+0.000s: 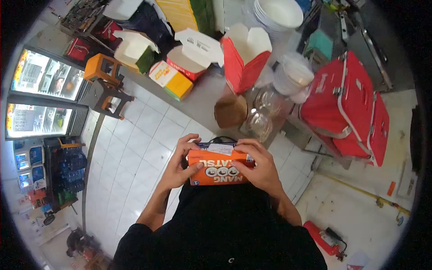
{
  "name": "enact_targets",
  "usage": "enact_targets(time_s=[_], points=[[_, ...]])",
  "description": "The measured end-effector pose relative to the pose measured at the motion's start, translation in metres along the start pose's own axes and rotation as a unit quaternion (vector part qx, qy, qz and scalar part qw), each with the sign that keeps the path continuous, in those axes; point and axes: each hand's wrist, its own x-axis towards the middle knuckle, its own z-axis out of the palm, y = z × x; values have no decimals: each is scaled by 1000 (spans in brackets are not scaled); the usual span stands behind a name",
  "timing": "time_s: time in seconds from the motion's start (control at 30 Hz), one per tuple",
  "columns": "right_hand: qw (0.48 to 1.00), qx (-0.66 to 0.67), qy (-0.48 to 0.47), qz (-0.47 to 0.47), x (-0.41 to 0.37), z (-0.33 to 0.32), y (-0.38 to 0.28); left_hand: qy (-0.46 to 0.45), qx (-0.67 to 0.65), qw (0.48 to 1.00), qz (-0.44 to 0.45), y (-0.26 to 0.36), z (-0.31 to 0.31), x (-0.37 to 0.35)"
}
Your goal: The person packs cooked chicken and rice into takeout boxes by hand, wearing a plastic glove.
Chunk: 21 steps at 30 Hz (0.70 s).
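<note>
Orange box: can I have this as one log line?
left hand: holding orange box | right hand: same box | white slip: on box

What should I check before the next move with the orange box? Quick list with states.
1. Left hand on the orange Mang Katsu box: left hand grips one end of the orange Mang Katsu box. ok
2. Right hand on the opposite end: right hand grips it. ok
3. White paper slip firmly attached: white paper slip lies at the top edge; adhesion not visible. cannot tell
4. Box contents: hidden. cannot tell
5. Near part of the counter unobstructed: brown paper container and clear plastic containers stand there. not ok
</note>
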Motion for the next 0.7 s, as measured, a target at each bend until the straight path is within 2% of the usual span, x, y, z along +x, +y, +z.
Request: enact_targets(time_s=[0.03,0.1,0.17,0.2,0.33,0.4,0.5,0.63,0.7], points=[[1000,9,-1,12,-14,4,11,-4,23,1000,6,-7,8,-12],[998,6,-47,49,-36,11,32,-1,42,998,-48,-2,21,-25],[997,12,-40,60,-55,17,40,-52,67,991,-107,-1,25,-32],[998,10,-30,55,-59,19,42,-75,193,976,-66,1,25,-30],[992,45,-43,111,-63,23,44,-81,194,971,-115,16,42,-23],[981,62,-93,158,-60,24,47,-117,214,955,-169,18,43,-17],[976,35,-112,181,-56,31,48,-163,261,937,-165,16,35,-10],[981,10,-112,156,-42,33,46,-211,230,941,-128,21,13,6],[947,147,-132,254,-25,33,38,-239,242,932,-124,23,-4,18]])
